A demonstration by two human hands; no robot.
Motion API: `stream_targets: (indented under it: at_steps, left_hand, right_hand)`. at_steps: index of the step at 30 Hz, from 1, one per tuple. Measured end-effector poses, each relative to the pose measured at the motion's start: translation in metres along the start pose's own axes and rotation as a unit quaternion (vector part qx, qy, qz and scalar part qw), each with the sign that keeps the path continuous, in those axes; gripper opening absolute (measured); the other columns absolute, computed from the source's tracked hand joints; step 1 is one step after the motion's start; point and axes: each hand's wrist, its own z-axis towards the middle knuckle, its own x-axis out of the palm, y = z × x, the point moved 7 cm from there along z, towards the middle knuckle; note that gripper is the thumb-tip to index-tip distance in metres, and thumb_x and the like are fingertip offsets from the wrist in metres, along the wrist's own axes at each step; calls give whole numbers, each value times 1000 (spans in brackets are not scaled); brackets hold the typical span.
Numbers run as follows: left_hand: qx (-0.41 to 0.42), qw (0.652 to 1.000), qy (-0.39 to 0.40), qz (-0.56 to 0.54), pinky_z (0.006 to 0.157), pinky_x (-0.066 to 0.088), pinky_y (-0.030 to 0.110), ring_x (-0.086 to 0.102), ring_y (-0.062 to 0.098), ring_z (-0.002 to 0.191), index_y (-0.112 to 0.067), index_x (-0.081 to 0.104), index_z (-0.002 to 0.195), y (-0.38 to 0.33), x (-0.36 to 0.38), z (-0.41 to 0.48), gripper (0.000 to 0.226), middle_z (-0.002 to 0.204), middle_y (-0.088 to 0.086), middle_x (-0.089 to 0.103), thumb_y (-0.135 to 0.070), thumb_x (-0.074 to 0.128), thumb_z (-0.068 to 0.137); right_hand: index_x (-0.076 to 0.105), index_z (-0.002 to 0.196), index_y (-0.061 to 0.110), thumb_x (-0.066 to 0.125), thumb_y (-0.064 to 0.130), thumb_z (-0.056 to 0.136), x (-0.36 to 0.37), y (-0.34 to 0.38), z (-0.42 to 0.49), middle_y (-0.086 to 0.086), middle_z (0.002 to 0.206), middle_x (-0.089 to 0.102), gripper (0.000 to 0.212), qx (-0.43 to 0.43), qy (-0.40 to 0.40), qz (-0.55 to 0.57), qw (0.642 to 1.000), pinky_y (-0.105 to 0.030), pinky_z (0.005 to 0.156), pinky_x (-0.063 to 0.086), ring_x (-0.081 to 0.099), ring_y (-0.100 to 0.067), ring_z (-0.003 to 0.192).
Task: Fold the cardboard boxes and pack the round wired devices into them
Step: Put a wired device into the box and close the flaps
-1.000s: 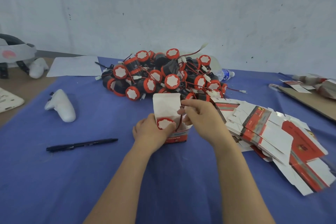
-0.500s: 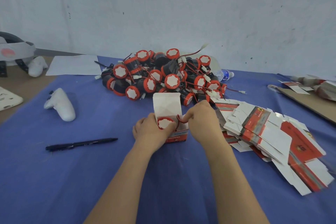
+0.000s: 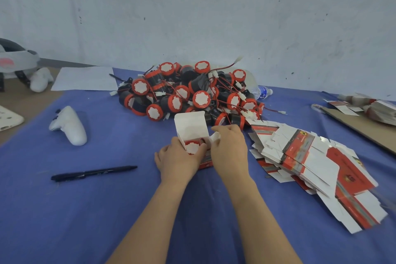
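Since the earlier frame the right hand [image 3: 230, 150] has left the red wire [image 3: 201, 140] and gone to the white flap [image 3: 216, 136]. The wire loop now sits mostly down inside the box [image 3: 192, 134], beside the device [image 3: 192, 148].

The left hand [image 3: 177, 156] grasps the box from its left side, with its thumb [image 3: 200, 149] lying on the device's red rim. The right fingers [image 3: 218, 129] are curled over the flap and pinch it toward the opening. The lid [image 3: 188, 121] stands upright just beyond both sets of fingers and is not yet closed. The box rests on the worktop [image 3: 107, 210] between the hands.

The likeliest trouble is the wire. A bit of loop shows at the mouth, just left of the right fingers, and it could spring up and get trapped under the flap or lid, leaving the box bulging. The device also seems to sit high, so a hard push on the flap could crease the card rather than seat it. Pressing down hard might open the bottom if the left grip eases. The pile [image 3: 192, 94] beyond the fingers trails loose wires that could snag the lid, and the blanks [image 3: 310, 156] to the right of the right fingers could be swept by the forearm.
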Motion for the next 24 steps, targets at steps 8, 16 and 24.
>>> stream_targets:
  at_steps: [8, 16, 24]
  left_hand:
    - [0, 1000, -14, 2, 110, 29, 48, 51, 30, 117, -14, 47, 110, 0, 3, 0, 63, 113, 7, 62, -70, 49, 81]
    - [8, 1000, 0, 10, 112, 24, 49, 49, 30, 119, -16, 43, 109, -1, 4, 0, 58, 113, 7, 61, -67, 48, 83]
    - [14, 1000, 19, -10, 114, 18, 48, 44, 30, 124, -22, 35, 101, -1, 4, 0, 29, 115, 5, 58, -47, 46, 91]
  right_hand:
    - [45, 131, 17, 52, 14, 95, 8, -7, 0, 4, 76, 63, 37, 45, 12, 167, 985, -10, 48, 42, 58, -4, 68]
    - [56, 118, 17, 48, 20, 98, 15, -2, 1, -4, 109, 63, 22, -11, 24, 55, 998, -27, 75, 45, 55, -17, 96]
    - [64, 113, 17, 49, 22, 98, 18, -12, 4, -3, 108, 65, 22, -6, 54, 11, 998, -36, 84, 50, 52, -21, 106]
